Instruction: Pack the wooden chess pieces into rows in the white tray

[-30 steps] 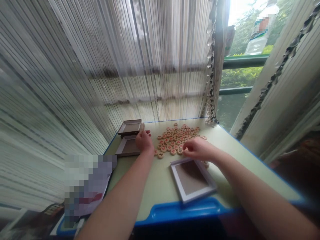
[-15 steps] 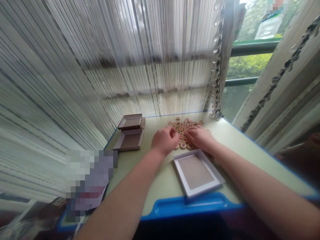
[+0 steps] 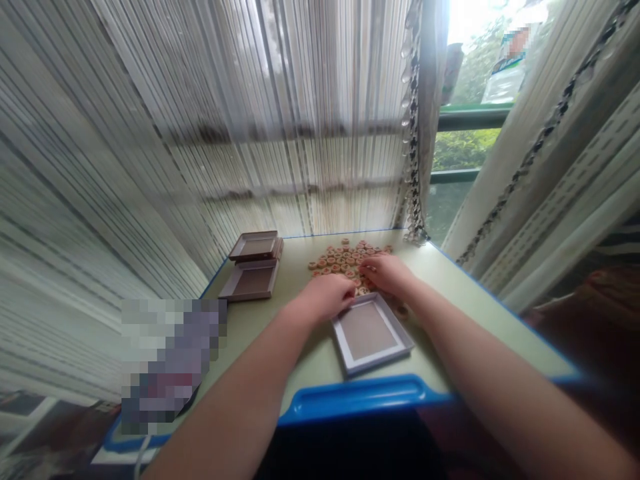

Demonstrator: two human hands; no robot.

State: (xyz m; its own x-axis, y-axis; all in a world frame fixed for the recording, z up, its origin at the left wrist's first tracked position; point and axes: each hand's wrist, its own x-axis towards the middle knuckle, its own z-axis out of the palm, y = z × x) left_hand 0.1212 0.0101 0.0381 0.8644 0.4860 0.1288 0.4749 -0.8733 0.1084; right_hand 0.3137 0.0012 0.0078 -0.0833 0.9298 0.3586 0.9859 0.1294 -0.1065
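Many round wooden pieces (image 3: 345,257) with markings lie spread on the pale green table. My left hand (image 3: 331,295) is at the near edge of the pieces, by the upper left corner of a shallow white-rimmed box tray (image 3: 373,330). Its fingers are curled around something I cannot make out. My right hand (image 3: 385,272) rests over the right side of the pieces, fingers bent together, and what they grip, if anything, is hidden. One piece (image 3: 402,312) lies below the right wrist, beside the tray.
Two more shallow boxes, one behind (image 3: 254,245) and one in front (image 3: 251,280), stand at the table's back left. A blurred-out item (image 3: 177,367) lies at the left edge. A blue raised rim (image 3: 357,393) borders the near side. Curtains hang behind.
My left hand has moved nearer, from the left side of the pieces to the tray's corner, uncovering pieces on the left. My right hand stays over the pieces. The view has shifted slightly.
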